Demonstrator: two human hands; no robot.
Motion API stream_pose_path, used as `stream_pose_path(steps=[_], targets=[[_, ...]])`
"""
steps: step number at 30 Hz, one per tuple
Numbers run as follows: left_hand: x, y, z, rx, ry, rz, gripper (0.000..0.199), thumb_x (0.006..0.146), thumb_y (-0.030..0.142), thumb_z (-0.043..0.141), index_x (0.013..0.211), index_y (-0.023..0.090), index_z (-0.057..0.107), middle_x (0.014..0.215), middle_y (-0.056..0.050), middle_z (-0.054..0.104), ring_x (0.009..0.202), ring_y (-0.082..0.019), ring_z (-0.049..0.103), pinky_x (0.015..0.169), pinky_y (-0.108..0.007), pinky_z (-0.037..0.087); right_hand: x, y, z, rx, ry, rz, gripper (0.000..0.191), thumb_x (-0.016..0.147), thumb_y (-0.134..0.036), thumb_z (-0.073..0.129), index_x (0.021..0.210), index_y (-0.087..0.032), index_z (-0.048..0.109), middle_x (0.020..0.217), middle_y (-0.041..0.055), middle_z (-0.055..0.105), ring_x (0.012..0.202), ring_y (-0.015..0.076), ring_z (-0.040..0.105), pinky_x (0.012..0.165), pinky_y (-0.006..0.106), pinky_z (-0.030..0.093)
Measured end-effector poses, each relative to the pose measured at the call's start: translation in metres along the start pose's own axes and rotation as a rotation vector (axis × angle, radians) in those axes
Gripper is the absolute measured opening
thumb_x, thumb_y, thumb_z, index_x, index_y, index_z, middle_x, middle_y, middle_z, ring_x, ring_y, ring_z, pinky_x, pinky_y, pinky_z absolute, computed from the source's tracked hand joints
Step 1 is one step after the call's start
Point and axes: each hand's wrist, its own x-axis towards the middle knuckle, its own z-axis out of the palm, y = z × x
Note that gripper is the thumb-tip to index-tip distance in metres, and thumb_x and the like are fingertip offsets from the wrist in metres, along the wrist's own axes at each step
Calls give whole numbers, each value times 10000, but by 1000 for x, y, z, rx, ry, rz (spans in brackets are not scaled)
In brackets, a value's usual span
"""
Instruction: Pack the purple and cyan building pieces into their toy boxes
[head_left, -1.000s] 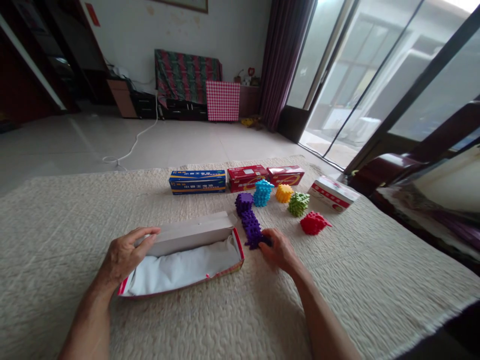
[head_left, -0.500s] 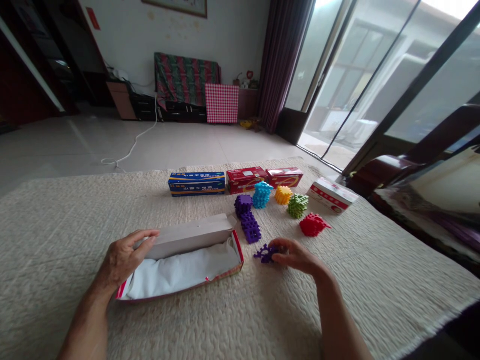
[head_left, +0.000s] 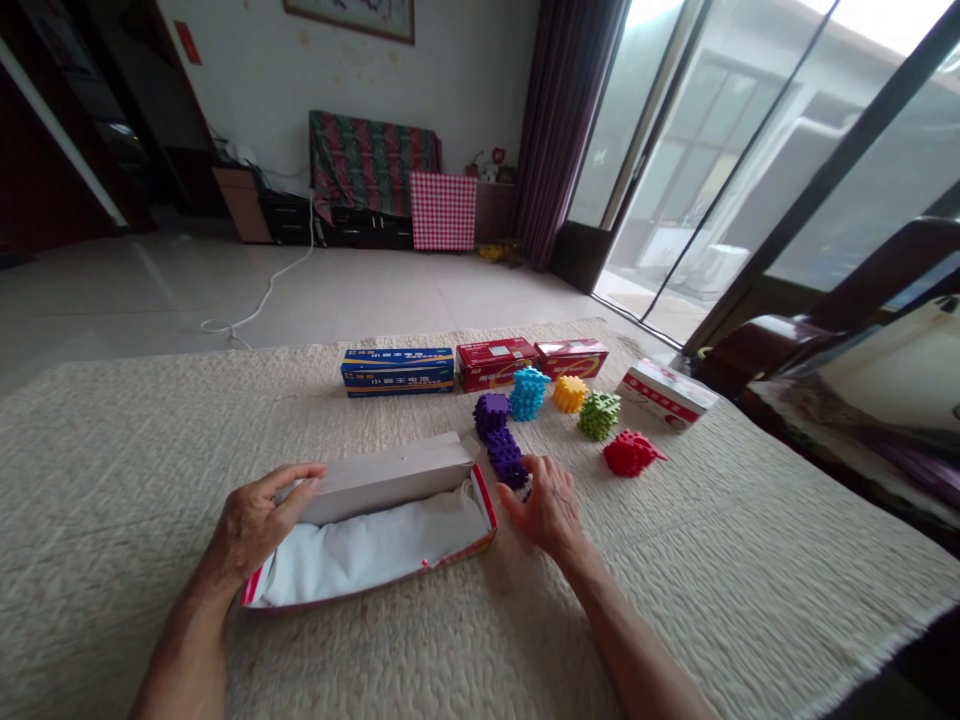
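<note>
In front of me lies an open cardboard box (head_left: 486, 505) with red edges and white cloth (head_left: 375, 545) inside. My left hand (head_left: 262, 515) grips the box at its left end, thumb and fingers over the raised grey flap (head_left: 397, 465). Just right of the box, my right hand (head_left: 547, 500) closes on a flat purple interlocking piece, mostly hidden beneath the fingers. It touches or nearly touches the near end of a row of purple interlocking blocks (head_left: 502, 455). A taller purple block stack (head_left: 492, 413) stands at the row's far end.
Blue (head_left: 528, 393), yellow (head_left: 570, 394), green (head_left: 599, 416) and red (head_left: 631, 454) interlocking block clusters stand to the right. Behind are a blue battery box (head_left: 397, 373), two red boxes (head_left: 495, 364) and a white-and-red box (head_left: 667, 395). A quilted beige cover (head_left: 360, 660) lies underneath.
My right hand has moved left and slightly away from me with the purple piece, reaching the purple row. My left hand keeps its hold on the box, which sits slightly farther right in view.
</note>
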Motion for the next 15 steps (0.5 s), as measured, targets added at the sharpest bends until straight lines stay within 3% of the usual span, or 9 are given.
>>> stream_pose_path(steps=[15], targets=[[-1, 1, 2, -55, -22, -10, 324, 766, 471, 571, 927, 245, 737, 984, -8, 746, 965, -205, 678, 796, -219, 532, 1, -6, 10, -184, 14, 32, 488, 705, -450, 659, 1084, -173, 526, 967, 106, 620, 943, 283, 544, 833, 390, 334]])
